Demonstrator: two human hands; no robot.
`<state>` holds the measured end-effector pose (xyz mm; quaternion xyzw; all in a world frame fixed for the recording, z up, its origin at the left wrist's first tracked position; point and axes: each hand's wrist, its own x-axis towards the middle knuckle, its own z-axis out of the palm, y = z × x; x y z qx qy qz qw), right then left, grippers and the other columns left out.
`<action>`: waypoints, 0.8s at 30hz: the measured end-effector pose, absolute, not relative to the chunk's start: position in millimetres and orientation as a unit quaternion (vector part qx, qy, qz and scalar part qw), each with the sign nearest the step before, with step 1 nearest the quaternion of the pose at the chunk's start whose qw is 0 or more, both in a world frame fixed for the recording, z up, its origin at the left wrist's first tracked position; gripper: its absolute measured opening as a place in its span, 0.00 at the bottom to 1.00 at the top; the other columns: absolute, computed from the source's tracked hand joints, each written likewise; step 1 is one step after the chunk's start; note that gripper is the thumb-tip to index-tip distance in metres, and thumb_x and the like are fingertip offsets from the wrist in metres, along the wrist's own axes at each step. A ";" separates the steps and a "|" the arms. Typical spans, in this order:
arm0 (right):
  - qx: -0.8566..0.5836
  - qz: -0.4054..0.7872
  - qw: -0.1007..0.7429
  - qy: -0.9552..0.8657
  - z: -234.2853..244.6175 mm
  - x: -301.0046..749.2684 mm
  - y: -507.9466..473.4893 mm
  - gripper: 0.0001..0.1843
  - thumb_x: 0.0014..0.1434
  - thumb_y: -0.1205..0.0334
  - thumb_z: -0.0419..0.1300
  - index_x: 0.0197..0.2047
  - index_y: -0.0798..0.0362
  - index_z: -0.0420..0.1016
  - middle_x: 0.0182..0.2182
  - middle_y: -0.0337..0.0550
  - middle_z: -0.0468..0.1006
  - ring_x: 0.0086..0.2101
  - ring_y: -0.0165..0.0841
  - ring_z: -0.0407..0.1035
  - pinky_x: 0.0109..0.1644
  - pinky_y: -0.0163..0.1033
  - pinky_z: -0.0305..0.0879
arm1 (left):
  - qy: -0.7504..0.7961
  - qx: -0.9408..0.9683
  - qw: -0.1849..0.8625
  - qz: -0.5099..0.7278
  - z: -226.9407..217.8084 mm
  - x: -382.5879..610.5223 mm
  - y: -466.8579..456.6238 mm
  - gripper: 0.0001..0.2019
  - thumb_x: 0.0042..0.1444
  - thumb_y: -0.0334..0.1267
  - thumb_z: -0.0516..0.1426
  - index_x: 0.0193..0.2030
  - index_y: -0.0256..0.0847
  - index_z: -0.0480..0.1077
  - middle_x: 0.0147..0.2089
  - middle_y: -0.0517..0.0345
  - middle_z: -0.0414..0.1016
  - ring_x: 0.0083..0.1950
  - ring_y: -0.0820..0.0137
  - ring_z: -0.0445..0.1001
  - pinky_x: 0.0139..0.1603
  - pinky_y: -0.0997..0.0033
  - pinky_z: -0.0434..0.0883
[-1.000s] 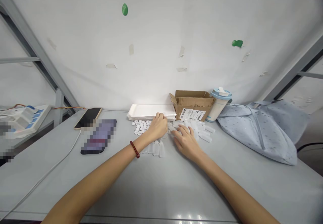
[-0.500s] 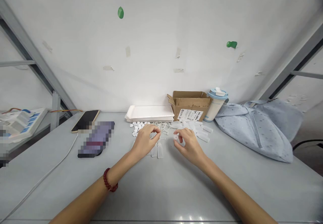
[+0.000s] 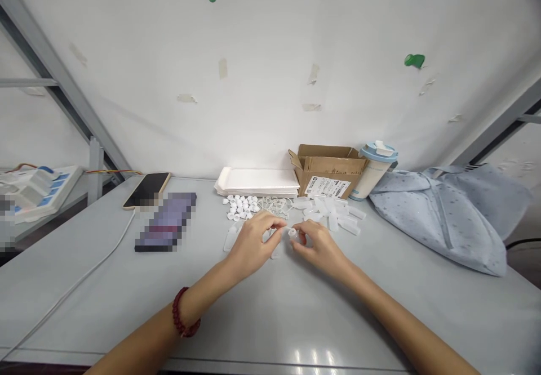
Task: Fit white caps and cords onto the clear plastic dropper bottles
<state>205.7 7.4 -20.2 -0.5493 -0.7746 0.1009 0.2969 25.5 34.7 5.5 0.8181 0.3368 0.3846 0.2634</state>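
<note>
White plastic, a power strip (image 3: pixel 70 181) sits at the far left. Next come a black phone (image 3: pixel 147 189) with its cable (image 3: pixel 76 282), then a purple phone (image 3: pixel 167 223) whose screen is pixelated past reading. A clear piece (image 3: pixel 230 239) lies just beside the left hand (image 3: pixel 253 242); its thumb and forefinger are drawn together, but whether they pinch a strand I cannot tell. Behind it are caps (image 3: pixel 240 207), packets (image 3: pixel 262 178) and strings (image 3: pixel 274 206).

Between the hands, at the right hand's (image 3: pixel 316 242) fingertips, is a small clear tube (image 3: pixel 292 232), pinched between thumb and fingers, its round end facing left. It looks very light, smooth and perhaps slippery, probably stiff enough for a gentle pinch around its sides, leaving the end uncovered.

More tubes (image 3: pixel 333 214) lie piled beyond, before a cardboard box (image 3: pixel 338 164). Its label (image 3: pixel 327 188) carries dark print too small to read. The cup (image 3: pixel 372 178) shows faint, illegible lettering; the bag (image 3: pixel 435 223) at the right shows none I can read.
</note>
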 end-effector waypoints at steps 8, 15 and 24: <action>-0.532 0.087 0.291 -0.791 -21.8 205.6 6.1 0.06 0.54 0.65 0.55 0.36 0.55 0.70 0.24 0.38 0.70 0.28 0.32 0.65 0.38 0.41 0.59 | 0.343 0.820 0.227 0.398 2.5 24.8 37.4 0.08 0.55 0.30 0.51 0.36 0.41 0.70 0.35 0.56 0.73 0.40 0.68 0.70 0.40 0.67 0.68; -0.538 0.092 0.278 -0.790 -21.7 205.3 6.2 0.02 0.54 0.66 0.55 0.30 0.54 0.68 0.23 0.38 0.68 0.28 0.32 0.64 0.37 0.40 0.58 | 0.327 0.834 0.226 0.383 0.3 27.3 36.6 0.07 0.55 0.29 0.51 0.35 0.41 0.70 0.35 0.57 0.72 0.40 0.68 0.69 0.42 0.67 0.67; -0.532 0.094 0.259 -0.801 -22.7 202.0 4.8 0.03 0.55 0.66 0.55 0.34 0.54 0.70 0.24 0.38 0.68 0.30 0.32 0.63 0.38 0.40 0.57 | 0.331 0.852 0.240 0.329 -5.8 30.3 32.9 0.06 0.55 0.30 0.52 0.37 0.40 0.70 0.36 0.56 0.72 0.41 0.67 0.69 0.42 0.66 0.67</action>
